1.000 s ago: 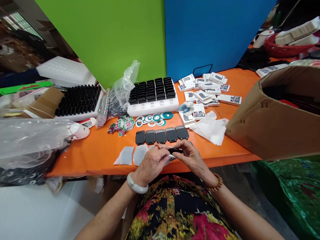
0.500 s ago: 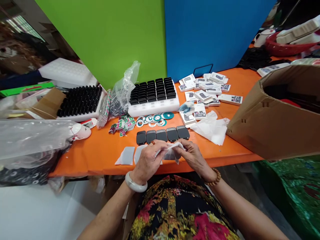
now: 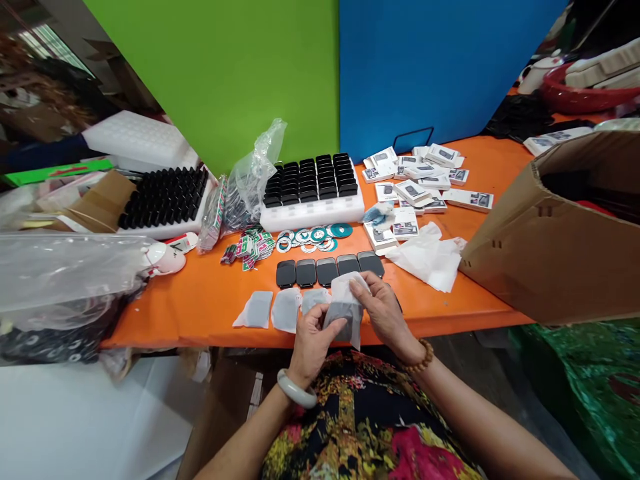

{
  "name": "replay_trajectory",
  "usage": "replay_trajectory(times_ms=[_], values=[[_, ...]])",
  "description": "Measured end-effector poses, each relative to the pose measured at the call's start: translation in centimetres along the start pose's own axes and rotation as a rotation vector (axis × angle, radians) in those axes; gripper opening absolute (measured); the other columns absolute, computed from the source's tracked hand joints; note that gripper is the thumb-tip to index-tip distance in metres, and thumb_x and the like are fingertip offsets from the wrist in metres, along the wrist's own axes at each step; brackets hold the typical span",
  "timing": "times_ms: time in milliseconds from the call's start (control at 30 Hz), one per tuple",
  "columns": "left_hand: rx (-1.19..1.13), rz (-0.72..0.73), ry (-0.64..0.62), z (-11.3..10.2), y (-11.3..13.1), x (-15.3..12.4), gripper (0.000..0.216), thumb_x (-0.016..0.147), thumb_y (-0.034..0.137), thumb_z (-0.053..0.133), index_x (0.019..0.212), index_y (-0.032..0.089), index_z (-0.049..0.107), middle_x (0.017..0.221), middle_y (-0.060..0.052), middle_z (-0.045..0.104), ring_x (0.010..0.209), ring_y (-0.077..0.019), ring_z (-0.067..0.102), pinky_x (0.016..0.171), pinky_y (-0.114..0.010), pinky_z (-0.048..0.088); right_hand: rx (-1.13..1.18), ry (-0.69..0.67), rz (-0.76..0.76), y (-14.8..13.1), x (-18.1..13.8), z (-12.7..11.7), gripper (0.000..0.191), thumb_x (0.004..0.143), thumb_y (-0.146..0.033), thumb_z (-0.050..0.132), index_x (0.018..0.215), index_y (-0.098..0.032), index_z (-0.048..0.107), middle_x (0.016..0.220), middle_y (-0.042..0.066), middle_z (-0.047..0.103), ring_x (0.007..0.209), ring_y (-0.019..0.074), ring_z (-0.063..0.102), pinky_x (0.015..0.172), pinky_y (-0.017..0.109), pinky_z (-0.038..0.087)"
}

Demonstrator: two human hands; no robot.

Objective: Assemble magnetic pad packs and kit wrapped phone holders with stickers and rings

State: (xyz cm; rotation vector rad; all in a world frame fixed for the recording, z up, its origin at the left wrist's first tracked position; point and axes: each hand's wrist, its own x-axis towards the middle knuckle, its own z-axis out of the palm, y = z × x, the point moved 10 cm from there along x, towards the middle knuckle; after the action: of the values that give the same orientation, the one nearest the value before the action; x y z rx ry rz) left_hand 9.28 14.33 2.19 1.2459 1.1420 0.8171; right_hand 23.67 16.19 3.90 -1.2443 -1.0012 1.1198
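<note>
My left hand (image 3: 314, 341) and my right hand (image 3: 383, 312) are both closed on a translucent white pouch (image 3: 345, 310) over the table's front edge. Something dark and flat shows through its lower part. The left thumb lies across the front of the pouch, and the right fingers pinch its upper right side. To the left, similar pouches (image 3: 287, 310) with grey shapes inside lie in a row; my left hand partly covers the nearest. Beyond my hands is a row of flat black rounded-square pieces (image 3: 306, 273). Another dark edge peeks out beside my right hand.
A white foam tray (image 3: 313, 212) of upright black pieces stands behind ring stickers (image 3: 318, 235) and small printed cards (image 3: 250, 247). Small white boxes (image 3: 413, 192) and crumpled white sheets (image 3: 429, 259) lie to the right, beside a large cardboard box (image 3: 543, 260).
The pouch has turned from bunched and nearly edge-on to upright, its face now showing. My left hand has moved right and lower, uncovering more of the pouches on the table.
</note>
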Motion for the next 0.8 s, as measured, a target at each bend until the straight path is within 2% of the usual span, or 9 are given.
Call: replay_trajectory(times_ms=[100, 133, 200, 267, 333, 433, 500, 633, 800], values=[[-0.073, -0.059, -0.019, -0.2, -0.7, 0.3, 0.026, 0.076, 0.036, 0.069, 0.090, 0.014, 0.065, 0.083, -0.001, 0.068, 0.076, -0.0147, 0.059, 0.071, -0.026, 0.047, -0.347, 0.254, -0.372, -5.1, -1.5, -2.4, 0.027, 0.083, -0.038, 0.060, 0.104, -0.022, 0.056, 0.103, 0.010, 0.059, 0.097, 0.0243, 0.055, 0.086, 0.040, 0.046], [-0.079, -0.071, -0.024, -0.2, -0.9, 0.3, 0.027, 0.075, 0.036, 0.070, 0.088, 0.013, 0.065, 0.081, -0.001, 0.067, 0.075, -0.0143, 0.059, 0.070, -0.025, 0.046, -0.419, 0.238, -0.456, -6.2, -2.1, -2.2, 0.029, 0.083, -0.035, 0.060, 0.109, -0.022, 0.056, 0.110, 0.011, 0.059, 0.106, 0.0260, 0.053, 0.093, 0.043, 0.044], [-0.094, -0.082, -0.032, -0.2, -1.1, 0.4, 0.029, 0.073, 0.038, 0.072, 0.086, 0.013, 0.066, 0.078, 0.000, 0.067, 0.072, -0.0135, 0.058, 0.067, -0.024, 0.045, -0.483, 0.039, -0.502, -6.2, -2.9, -0.5, 0.032, 0.085, -0.032, 0.059, 0.115, -0.024, 0.055, 0.117, 0.011, 0.058, 0.114, 0.0267, 0.051, 0.098, 0.045, 0.041], [-0.138, -0.088, -0.034, 0.0, -1.5, 0.6, 0.032, 0.072, 0.041, 0.072, 0.087, 0.014, 0.066, 0.077, 0.000, 0.066, 0.070, -0.0130, 0.058, 0.066, -0.024, 0.045, -0.467, -0.197, -0.404, -3.9, -3.3, 1.3, 0.035, 0.086, -0.031, 0.058, 0.120, -0.024, 0.054, 0.119, 0.010, 0.059, 0.112, 0.0251, 0.054, 0.096, 0.043, 0.044], [-0.220, -0.119, -0.022, 0.3, -2.4, 0.8, 0.035, 0.071, 0.044, 0.073, 0.087, 0.014, 0.066, 0.075, 0.000, 0.066, 0.067, -0.0124, 0.058, 0.065, -0.024, 0.047, -0.393, -0.316, -0.230, -0.6, -3.3, 1.8, 0.036, 0.086, -0.030, 0.056, 0.122, -0.024, 0.053, 0.114, 0.008, 0.062, 0.102, 0.0220, 0.058, 0.087, 0.038, 0.049], [-0.326, -0.197, -0.002, 0.8, -4.4, 1.2, 0.040, 0.069, 0.046, 0.073, 0.092, 0.014, 0.063, 0.071, 0.001, 0.065, 0.062, -0.0122, 0.060, 0.064, -0.026, 0.049, -0.214, -0.305, 0.003, 3.9, -2.3, 0.8, 0.036, 0.082, -0.029, 0.058, 0.116, -0.023, 0.053, 0.095, 0.004, 0.064, 0.080, 0.0166, 0.060, 0.069, 0.031, 0.051], [-0.302, -0.226, -0.021, 1.1, -5.5, 1.3, 0.049, 0.071, 0.045, 0.071, 0.107, 0.015, 0.059, 0.069, 0.001, 0.066, 0.062, -0.0142, 0.062, 0.067, -0.030, 0.052, -0.109, -0.284, 0.108, 5.9, -1.2, 0.1, 0.036, 0.077, -0.030, 0.060, 0.111, -0.023, 0.051, 0.083, 0.000, 0.061, 0.068, 0.0142, 0.058, 0.060, 0.028, 0.049], [-0.034, -0.132, -0.059, 0.4, -5.1, 1.1, 0.056, 0.079, 0.033, 0.063, 0.129, 0.016, 0.046, 0.086, -0.006, 0.070, 0.078, -0.0183, 0.068, 0.079, -0.038, 0.055, -0.162, -0.278, 0.192, 7.6, 0.9, -0.5, 0.035, 0.071, -0.027, 0.061, 0.103, -0.022, 0.048, 0.072, -0.004, 0.055, 0.059, 0.0131, 0.054, 0.053, 0.025, 0.044], [0.505, 0.115, 0.098, -1.7, -1.9, 0.1, 0.036, 0.085, 0.025, 0.056, 0.119, 0.017, 0.058, 0.101, -0.010, 0.069, 0.084, -0.0199, 0.067, 0.080, -0.040, 0.055, -0.571, -0.281, 0.095, 7.2, 2.0, 0.0, 0.025, 0.075, -0.019, 0.052, 0.100, -0.021, 0.047, 0.072, -0.003, 0.052, 0.063, 0.0150, 0.052, 0.058, 0.027, 0.042]])
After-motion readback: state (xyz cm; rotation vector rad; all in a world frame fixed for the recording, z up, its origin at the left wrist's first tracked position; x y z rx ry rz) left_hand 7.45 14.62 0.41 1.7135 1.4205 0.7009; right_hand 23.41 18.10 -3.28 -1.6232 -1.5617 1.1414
